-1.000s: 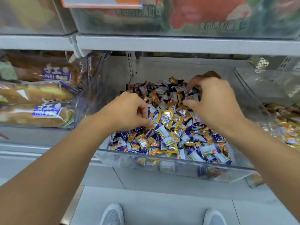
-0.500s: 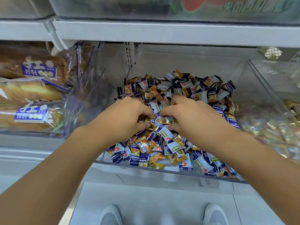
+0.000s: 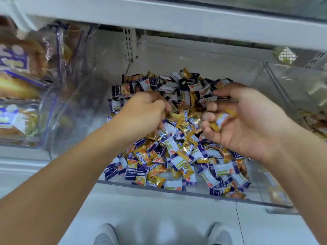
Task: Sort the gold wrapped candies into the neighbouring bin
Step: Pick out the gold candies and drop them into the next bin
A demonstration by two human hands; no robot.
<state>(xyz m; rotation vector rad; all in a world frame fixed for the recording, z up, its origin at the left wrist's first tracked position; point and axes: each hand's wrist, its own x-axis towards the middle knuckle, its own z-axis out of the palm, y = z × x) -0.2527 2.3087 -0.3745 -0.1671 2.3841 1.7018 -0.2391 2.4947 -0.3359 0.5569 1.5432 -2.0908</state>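
Observation:
A clear plastic bin (image 3: 177, 189) on the shelf holds a heap of mixed candies (image 3: 178, 152) in gold, purple and white wrappers. My left hand (image 3: 141, 115) reaches into the middle of the heap with its fingers curled down among gold wrapped candies (image 3: 185, 129); what it grips is hidden. To the right, my right hand (image 3: 247, 121) is turned palm up above the heap, and its curled fingers hold a few gold wrapped candies (image 3: 221, 120). The neighbouring bin (image 3: 300, 96) stands to the right, with gold candies (image 3: 313, 121) lying in it.
Clear bins with bagged bread (image 3: 19, 89) fill the shelf on the left. A white shelf edge (image 3: 177, 16) runs overhead. Below the bins lies the pale floor with my two grey shoes (image 3: 106, 236).
My right hand has lifted off the heap, moved right and turned palm up with gold candies in it. My left hand has stayed in the heap's middle. The camera has tilted down.

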